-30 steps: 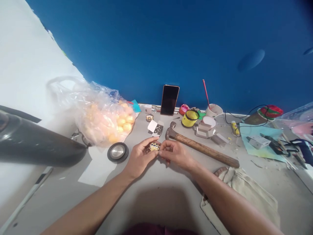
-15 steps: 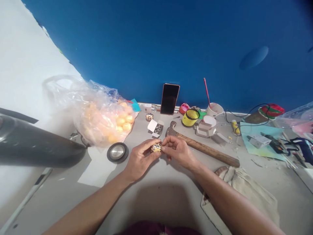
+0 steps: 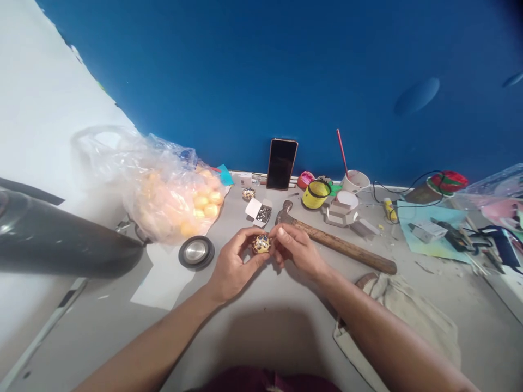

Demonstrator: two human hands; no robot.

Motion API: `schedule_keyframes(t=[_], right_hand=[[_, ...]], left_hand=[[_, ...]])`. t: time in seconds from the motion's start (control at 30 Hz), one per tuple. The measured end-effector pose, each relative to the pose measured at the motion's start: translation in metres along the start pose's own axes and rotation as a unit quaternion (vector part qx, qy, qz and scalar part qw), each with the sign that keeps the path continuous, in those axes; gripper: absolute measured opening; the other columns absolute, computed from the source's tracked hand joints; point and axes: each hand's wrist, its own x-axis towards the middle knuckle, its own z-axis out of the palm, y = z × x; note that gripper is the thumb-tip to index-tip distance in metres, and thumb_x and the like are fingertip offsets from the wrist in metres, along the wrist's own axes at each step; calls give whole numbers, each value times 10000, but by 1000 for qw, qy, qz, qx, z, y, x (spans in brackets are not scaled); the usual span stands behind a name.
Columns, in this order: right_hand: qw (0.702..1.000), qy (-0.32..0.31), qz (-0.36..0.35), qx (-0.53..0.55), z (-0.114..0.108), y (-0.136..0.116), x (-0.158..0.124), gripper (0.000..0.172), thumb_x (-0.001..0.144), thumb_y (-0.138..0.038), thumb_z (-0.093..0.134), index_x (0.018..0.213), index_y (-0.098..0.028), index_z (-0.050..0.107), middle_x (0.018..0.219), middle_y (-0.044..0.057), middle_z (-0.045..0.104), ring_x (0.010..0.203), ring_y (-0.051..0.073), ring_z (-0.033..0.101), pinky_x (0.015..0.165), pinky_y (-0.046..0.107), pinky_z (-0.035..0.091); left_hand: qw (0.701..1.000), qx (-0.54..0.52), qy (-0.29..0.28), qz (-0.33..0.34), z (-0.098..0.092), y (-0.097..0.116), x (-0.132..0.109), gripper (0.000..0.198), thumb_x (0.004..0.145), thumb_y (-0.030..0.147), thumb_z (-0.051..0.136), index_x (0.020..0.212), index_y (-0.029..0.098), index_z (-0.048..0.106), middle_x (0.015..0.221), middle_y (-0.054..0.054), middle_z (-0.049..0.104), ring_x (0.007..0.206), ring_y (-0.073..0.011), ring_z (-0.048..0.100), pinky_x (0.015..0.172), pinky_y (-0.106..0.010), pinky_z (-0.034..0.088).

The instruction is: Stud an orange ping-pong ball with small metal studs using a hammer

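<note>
My left hand (image 3: 233, 264) is closed around a small yellow ball (image 3: 261, 245) covered in shiny metal studs, gripping it between thumb and fingers. At the ball's right side, my right hand (image 3: 297, 249) has its thumb and fingers pinched together; anything between them is too small to make out. Just beyond the hands sits an open little white box (image 3: 259, 211) of small dark metal pieces, perhaps tacks. A similar studded ball (image 3: 248, 194) rests farther back. The claw hammer (image 3: 343, 247) lies right behind my right hand.
On the left stand a clear bag of orange-yellow balls (image 3: 175, 198), a round black-rimmed lid (image 3: 196, 252) and a dark cylinder (image 3: 61, 239). A phone (image 3: 281, 163) leans on the blue wall. Rightward are a yellow cup (image 3: 315, 195), a paper cup (image 3: 359, 181) and a beige cloth (image 3: 412, 316).
The ball has turned slightly in my left hand, showing more studs. My right thumb has lifted a little, the fingers staying beside the ball. The view has shifted slightly.
</note>
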Motion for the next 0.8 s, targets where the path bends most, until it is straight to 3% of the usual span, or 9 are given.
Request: schedule_keyframes(t=[0.07, 0.2, 0.4, 0.8], right_hand=[[1000, 7, -3, -20, 0, 1, 1, 510, 859, -694, 631, 881, -185, 609, 656, -11, 647, 463, 99, 555, 411, 217, 480], [999, 12, 9, -50, 1, 4, 3, 473, 837, -650, 687, 848, -187, 589, 602, -26, 641, 426, 87, 526, 396, 201, 460], [999, 20, 23, -36, 4, 5, 2, 460, 819, -632, 708, 870, -196, 570, 570, -42, 632, 397, 78, 489, 369, 185, 423], [999, -14, 37, 4, 8, 12, 2, 489, 801, -647, 722, 893, -202, 542, 537, -53, 621, 416, 110, 576, 386, 192, 463]], left_hand=[[1000, 13, -9, 14, 0, 2, 0, 331, 864, 344, 753, 1141, 181, 677, 1115, -98, 717, 1006, -227, 687, 916, -335, 545], [996, 51, -32, 65, -1, 3, 1, 325, 904, 331, 706, 1204, 205, 708, 1159, -105, 666, 1067, -237, 653, 920, -334, 535], [993, 60, -62, 76, -2, 0, 0, 338, 963, 306, 622, 1284, 213, 672, 1186, -98, 637, 1096, -224, 634, 951, -331, 516], [989, 121, -7, 81, 4, 0, -4, 266, 924, 241, 607, 1163, 203, 717, 1067, -75, 660, 920, -187, 649, 769, -279, 520]])
